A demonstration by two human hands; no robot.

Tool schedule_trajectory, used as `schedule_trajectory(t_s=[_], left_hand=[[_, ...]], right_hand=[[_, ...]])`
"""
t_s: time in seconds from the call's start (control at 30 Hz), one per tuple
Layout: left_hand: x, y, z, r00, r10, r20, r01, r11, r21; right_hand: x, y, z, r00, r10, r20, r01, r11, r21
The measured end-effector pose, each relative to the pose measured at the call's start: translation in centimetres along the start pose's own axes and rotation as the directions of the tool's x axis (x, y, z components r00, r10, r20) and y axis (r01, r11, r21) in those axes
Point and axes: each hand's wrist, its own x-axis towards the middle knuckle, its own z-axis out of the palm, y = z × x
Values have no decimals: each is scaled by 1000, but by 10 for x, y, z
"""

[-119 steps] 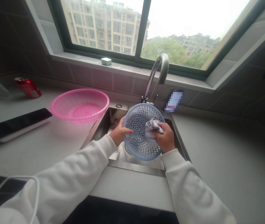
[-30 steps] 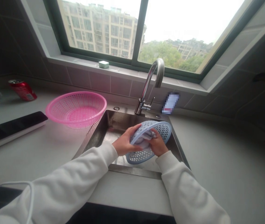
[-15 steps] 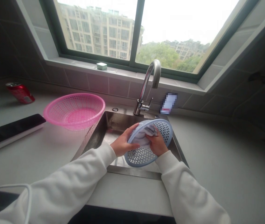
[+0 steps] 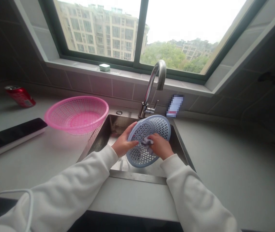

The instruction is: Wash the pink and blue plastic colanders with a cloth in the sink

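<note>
Tilted above the steel sink (image 4: 137,176), a blue-grey plastic colander (image 4: 160,127) faces me with its perforated inside. My left hand (image 4: 125,141) grips its left rim, thumb over the edge and the other fingers partly hidden behind. Inside the colander, my right hand (image 4: 161,146) is closed around a bunched pale cloth (image 4: 147,142), which touches the perforated wall. Both arms wear white sleeves.
Behind the sink rises a chrome faucet (image 4: 160,75). A pink plastic basket (image 4: 76,112) stands on the counter to the left, near a red can (image 4: 20,96) and a long black-topped box (image 4: 14,133). A blurred-out phone (image 4: 175,105) leans against the tiles.
The colander has turned more toward me and shifted slightly left and up. The cloth, spread over its inside before, is now bunched in my right hand, lower in the bowl.
</note>
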Motion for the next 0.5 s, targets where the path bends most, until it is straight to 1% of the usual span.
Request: schedule_trajectory(t_s=[0.03,0.07,0.1,0.13,0.17,0.2,0.23,0.27,0.3,0.33,0.37,0.4,0.43,0.47,0.5], left_hand=[[0,0,0,1000,-3,5,3,1000,8],[0,0,0,1000,-7,13,7,1000,18],[-1,0,1,1000,-13,24,12,999,32],[-2,-1,3,999,-17,37,15,998,54],[-2,-2,4,999,-19,49,15,997,81],[-3,-3,6,998,-20,56,14,994,108],[-3,-5,8,998,-22,55,15,991,131],[-3,-6,9,999,-25,44,19,990,141],[-2,-7,9,999,-28,26,25,990,136],[-2,-8,9,1000,-31,7,30,993,118],[0,-9,8,1000,-31,-7,31,995,94],[1,-9,6,1000,-26,-16,27,997,70],[2,-8,4,1000,-17,-19,18,999,51],[3,-8,2,1000,-6,-19,6,999,41],[4,-7,0,1000,3,-18,-2,999,39]], right_hand=[[2,5,-4,992,66,-111,-71,997,-39],[3,8,-9,967,113,-230,-128,990,-55],[5,9,-12,933,130,-334,-154,987,-47],[6,6,-14,903,117,-414,-137,990,-19],[7,2,-14,880,81,-468,-83,996,17],[8,-5,-12,873,27,-487,0,999,54],[7,-12,-8,882,-44,-469,98,991,92],[6,-20,-4,904,-125,-408,193,972,132],[5,-27,2,927,-204,-315,268,947,175],[3,-33,7,941,-273,-198,313,926,212],[2,-36,11,945,-319,-75,327,917,228],[0,-37,14,943,-331,36,316,924,215],[-1,-36,15,943,-310,121,288,942,174],[-1,-32,15,950,-261,171,244,963,115],[-1,-28,13,965,-194,177,188,981,49]])
